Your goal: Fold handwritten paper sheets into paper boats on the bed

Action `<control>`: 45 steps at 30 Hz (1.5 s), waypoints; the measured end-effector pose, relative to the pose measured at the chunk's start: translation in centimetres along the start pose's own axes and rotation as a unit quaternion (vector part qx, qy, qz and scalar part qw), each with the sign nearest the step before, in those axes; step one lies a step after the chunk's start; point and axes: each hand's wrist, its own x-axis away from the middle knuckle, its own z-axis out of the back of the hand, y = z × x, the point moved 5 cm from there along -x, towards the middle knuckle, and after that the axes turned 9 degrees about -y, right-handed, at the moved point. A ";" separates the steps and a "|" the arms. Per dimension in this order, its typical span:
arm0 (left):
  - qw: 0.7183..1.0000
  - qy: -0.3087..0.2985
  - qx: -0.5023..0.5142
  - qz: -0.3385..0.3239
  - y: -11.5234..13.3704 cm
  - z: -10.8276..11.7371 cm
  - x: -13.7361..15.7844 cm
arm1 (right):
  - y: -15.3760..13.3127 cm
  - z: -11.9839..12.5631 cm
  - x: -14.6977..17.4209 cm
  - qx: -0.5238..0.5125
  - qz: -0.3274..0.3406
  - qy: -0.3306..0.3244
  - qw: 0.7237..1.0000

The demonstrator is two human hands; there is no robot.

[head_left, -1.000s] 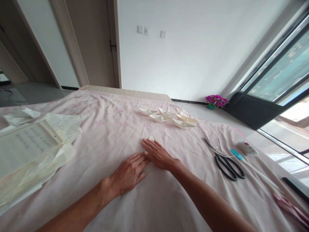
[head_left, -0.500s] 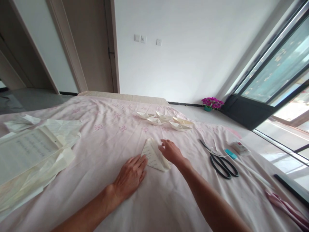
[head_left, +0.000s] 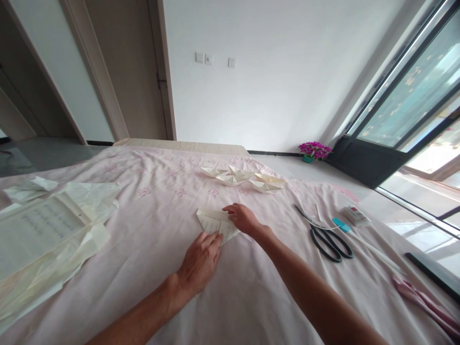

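Note:
A small folded sheet of paper [head_left: 210, 221], lined with handwriting, lies on the pink flowered cloth [head_left: 154, 268] in front of me. My left hand [head_left: 201, 258] rests palm down at its lower edge, fingertips lying on the paper. At the upper right edge, the fingers of my right hand [head_left: 244, 220] are bent and closed on the paper, covering that corner. Just beyond stand several folded paper boats [head_left: 233, 178] in a cluster. Black-handled scissors [head_left: 332, 242] lie to the right of my right arm.
Loose written sheets and a notebook [head_left: 39, 225] lie on the left. Near the scissors are a blue piece [head_left: 341, 224], a small white box [head_left: 355, 216] and a pink cloth strip [head_left: 420, 302]. Purple flowers [head_left: 315, 149] stand on the floor by the glass door.
The paper has turned, its pointed end no longer facing away from me. My right hand has moved left onto its edge; my left fingertips now lie further over it.

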 end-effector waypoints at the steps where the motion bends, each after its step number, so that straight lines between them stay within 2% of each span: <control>1: 1.000 0.003 -0.015 -0.006 -0.2 0.0 -0.1 | 0.1 0.0 0.0 0.006 0.001 0.008 1.000; 4: 0.998 0.007 -0.057 -0.024 -0.9 -0.2 -0.1 | 0.5 -0.1 0.8 0.026 -0.010 0.043 0.999; 8: 0.997 0.002 -0.063 -0.039 -1.3 -0.6 0.0 | 0.6 -0.1 2.1 0.050 -0.017 0.058 0.997; 13: 0.997 -0.013 -0.068 -0.016 -2.0 -0.5 0.0 | -0.6 0.6 2.0 0.088 -0.011 0.084 0.992; 23: 0.998 -0.030 -0.048 -0.004 -2.3 -0.3 0.2 | -1.3 -0.3 1.8 0.080 -0.025 0.068 0.994; 36: 1.000 -0.007 -0.020 -0.013 -2.6 0.9 -0.4 | -2.6 -0.7 2.3 0.160 0.044 0.050 0.985; 45: 1.000 -0.002 -0.015 -0.015 -3.1 0.5 -0.7 | -3.0 -1.8 3.2 0.182 0.079 0.045 0.979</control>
